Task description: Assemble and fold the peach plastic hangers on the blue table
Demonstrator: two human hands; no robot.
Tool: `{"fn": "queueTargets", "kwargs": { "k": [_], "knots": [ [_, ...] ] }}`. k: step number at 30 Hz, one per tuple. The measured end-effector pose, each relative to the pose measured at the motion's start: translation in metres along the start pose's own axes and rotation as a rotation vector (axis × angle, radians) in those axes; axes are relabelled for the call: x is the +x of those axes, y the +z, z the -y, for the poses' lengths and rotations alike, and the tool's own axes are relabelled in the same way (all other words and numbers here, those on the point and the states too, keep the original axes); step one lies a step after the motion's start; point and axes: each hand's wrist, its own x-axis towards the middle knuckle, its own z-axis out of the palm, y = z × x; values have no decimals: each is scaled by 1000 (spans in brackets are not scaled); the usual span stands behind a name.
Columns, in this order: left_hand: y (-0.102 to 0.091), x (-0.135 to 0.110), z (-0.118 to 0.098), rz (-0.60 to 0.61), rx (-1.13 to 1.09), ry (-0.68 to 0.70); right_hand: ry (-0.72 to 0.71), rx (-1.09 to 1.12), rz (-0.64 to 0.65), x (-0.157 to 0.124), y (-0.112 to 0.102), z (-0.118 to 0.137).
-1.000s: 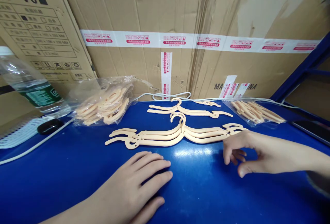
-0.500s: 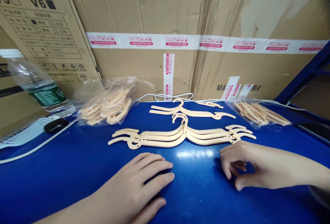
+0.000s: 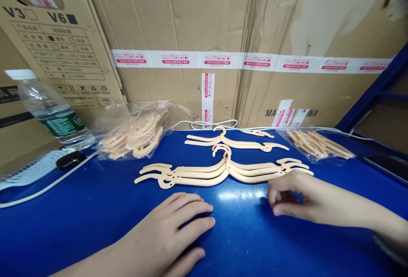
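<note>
My left hand (image 3: 172,230) lies flat on the blue table (image 3: 236,247) with its fingers spread, holding nothing. Further right, my right hand (image 3: 296,196) is curled, thumb brought to the fingers, and nothing shows between them. It is just in front of the right end of a row of pale peach folding clothes hangers (image 3: 197,180); whether it touches them I cannot tell. Behind that row lies another hanger (image 3: 244,144), with its right arm spread and two straight bars on its left. A few loose hanger pieces (image 3: 257,133) rest at the back.
Clear bags of hanger pieces stand at the back left (image 3: 127,141) and back right (image 3: 318,143). On the left are a water bottle (image 3: 62,119), a small black object (image 3: 70,160) and a white cable (image 3: 47,192). Taped cardboard (image 3: 178,94) forms the back; a dark flat device (image 3: 389,168) lies far right.
My right hand has drawn its thumb and fingers closer together and shifted slightly left. My left hand has stayed put. The camera view has tilted up a little.
</note>
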Motion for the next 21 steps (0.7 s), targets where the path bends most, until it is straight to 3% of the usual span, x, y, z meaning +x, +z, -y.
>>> {"fn": "queueTargets", "kwargs": {
  "k": [6,8,10,12,21],
  "knots": [
    [1,0,1,-32,-16,12,27,-19,-375,15,-35,-35],
    [0,0,0,-43,-17,10,64,-179,-454,23,-52,-51],
    [0,0,0,-45,-18,11,147,-454,-485,33,-67,-67],
    [0,0,-1,-35,-24,13,202,-574,-489,45,-78,-83],
    [11,-2,1,-109,-92,-3,311,-759,-386,85,-94,-123]
  ]
}}
